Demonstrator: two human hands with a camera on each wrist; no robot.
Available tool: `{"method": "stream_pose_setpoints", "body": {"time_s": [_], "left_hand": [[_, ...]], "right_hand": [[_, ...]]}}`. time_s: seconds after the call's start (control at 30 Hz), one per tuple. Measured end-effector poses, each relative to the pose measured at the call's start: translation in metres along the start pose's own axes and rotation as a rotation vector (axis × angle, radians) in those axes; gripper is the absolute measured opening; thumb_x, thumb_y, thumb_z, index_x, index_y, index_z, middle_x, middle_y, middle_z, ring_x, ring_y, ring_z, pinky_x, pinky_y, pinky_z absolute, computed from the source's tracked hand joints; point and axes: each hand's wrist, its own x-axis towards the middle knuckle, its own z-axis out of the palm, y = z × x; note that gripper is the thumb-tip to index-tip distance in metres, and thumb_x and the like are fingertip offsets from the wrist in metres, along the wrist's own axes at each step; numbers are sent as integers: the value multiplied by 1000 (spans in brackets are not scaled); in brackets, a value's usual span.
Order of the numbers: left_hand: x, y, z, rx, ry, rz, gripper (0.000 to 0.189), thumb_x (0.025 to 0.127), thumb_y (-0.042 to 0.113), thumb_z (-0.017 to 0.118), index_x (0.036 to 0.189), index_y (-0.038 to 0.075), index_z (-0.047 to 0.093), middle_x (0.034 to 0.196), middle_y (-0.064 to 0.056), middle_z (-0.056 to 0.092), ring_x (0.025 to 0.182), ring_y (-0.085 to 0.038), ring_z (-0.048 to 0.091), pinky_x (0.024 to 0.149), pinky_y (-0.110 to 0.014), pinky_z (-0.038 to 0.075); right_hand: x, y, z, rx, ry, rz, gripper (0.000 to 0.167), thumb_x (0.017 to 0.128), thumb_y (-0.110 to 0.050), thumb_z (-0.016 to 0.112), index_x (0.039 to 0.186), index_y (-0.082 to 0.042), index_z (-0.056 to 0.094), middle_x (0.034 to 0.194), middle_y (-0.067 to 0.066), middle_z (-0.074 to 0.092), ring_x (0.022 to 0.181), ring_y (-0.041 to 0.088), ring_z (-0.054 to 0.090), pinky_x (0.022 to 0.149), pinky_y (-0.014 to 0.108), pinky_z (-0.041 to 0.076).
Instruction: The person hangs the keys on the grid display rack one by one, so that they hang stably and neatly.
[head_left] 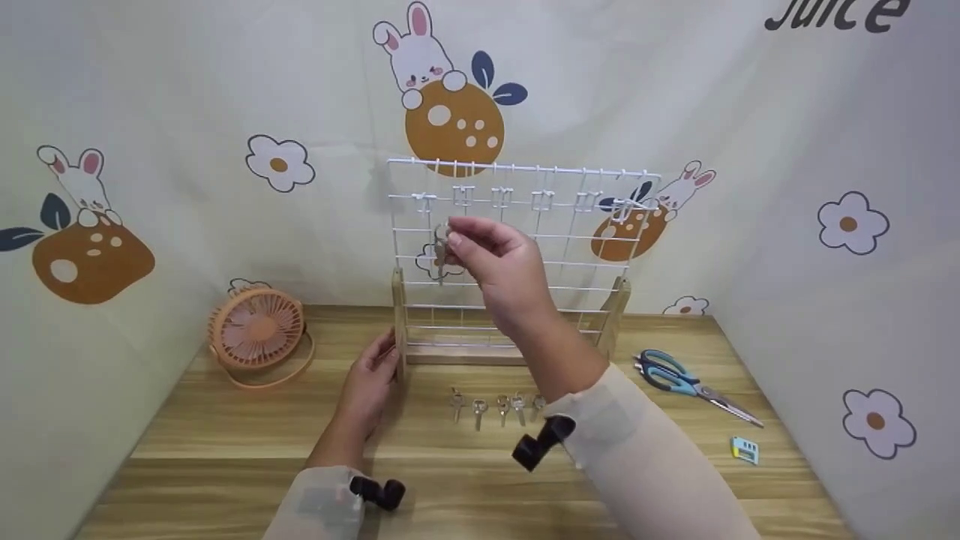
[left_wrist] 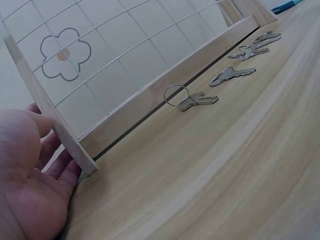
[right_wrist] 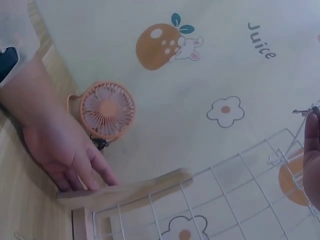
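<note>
My right hand [head_left: 510,274] is raised in front of the white wire rack [head_left: 517,288], below its leftmost hook [head_left: 424,201]. Thumb and fingers pinch a key [head_left: 440,262] on a ring, and the key hangs downward. In the right wrist view, only part of this hand shows at the right edge, with the key [right_wrist: 302,111] beside the fingertip. Low on the left, my left hand [head_left: 367,382] holds the rack's wooden side post [left_wrist: 62,127], thumb at its edge and fingers partly hidden behind. Several keys [head_left: 480,412] lie in a row on the table before the rack.
An orange fan [head_left: 259,328] stands on the table at the left. Scissors [head_left: 697,390] with blue and black handles lie at the right, with a small light-blue item [head_left: 745,450] nearer the front. Patterned cloth [head_left: 187,97] surrounds the back and sides.
</note>
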Motion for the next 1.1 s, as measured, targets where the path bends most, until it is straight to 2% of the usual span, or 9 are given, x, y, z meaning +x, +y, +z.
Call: {"method": "stream_pose_setpoints", "body": {"time_s": [0.13,0.27,0.43,0.53,0.8,0.97,1.1], "left_hand": [[2,-1,0,5,1,-6,51,114,21,54,164,19,44,168,-9,45,157,-30,42,128,-52,38],[3,-3,0,19,4,-28,50,114,24,53,163,23,45,168,-7,45,157,-30,42,127,-54,39],[2,-4,0,38,4,-35,49,114,26,53,163,25,46,168,-6,45,157,-31,42,127,-55,39],[0,-4,-1,45,4,-21,50,114,27,53,163,24,45,169,-7,44,158,-32,41,127,-56,39],[-1,-2,0,63,5,-5,50,114,25,54,164,23,45,168,-9,46,156,-34,43,125,-57,41],[1,0,0,54,8,3,50,114,25,54,163,22,46,167,-10,46,156,-34,43,125,-57,41],[0,1,-1,54,3,0,51,114,26,54,163,21,45,168,-11,44,157,-35,41,125,-59,39]], "right_hand": [[15,-7,19,49,-3,18,26,101,0,70,127,5,72,109,10,74,94,18,75,94,30,64],[24,-6,28,40,1,28,26,102,-3,71,128,2,73,117,17,73,96,18,75,98,32,63],[28,1,27,22,14,29,24,102,-4,71,126,-1,75,123,24,71,98,18,76,98,33,63],[28,4,25,23,20,29,26,102,-3,71,127,2,73,124,26,71,96,17,76,96,31,64],[26,0,27,63,-3,7,25,101,1,71,125,6,72,108,11,75,94,18,76,93,31,65],[29,-1,30,20,17,-2,27,102,-3,70,129,4,72,111,10,75,96,18,76,96,33,64],[31,7,27,31,39,12,25,102,-2,70,126,2,74,113,13,74,98,19,76,96,33,64]]}}
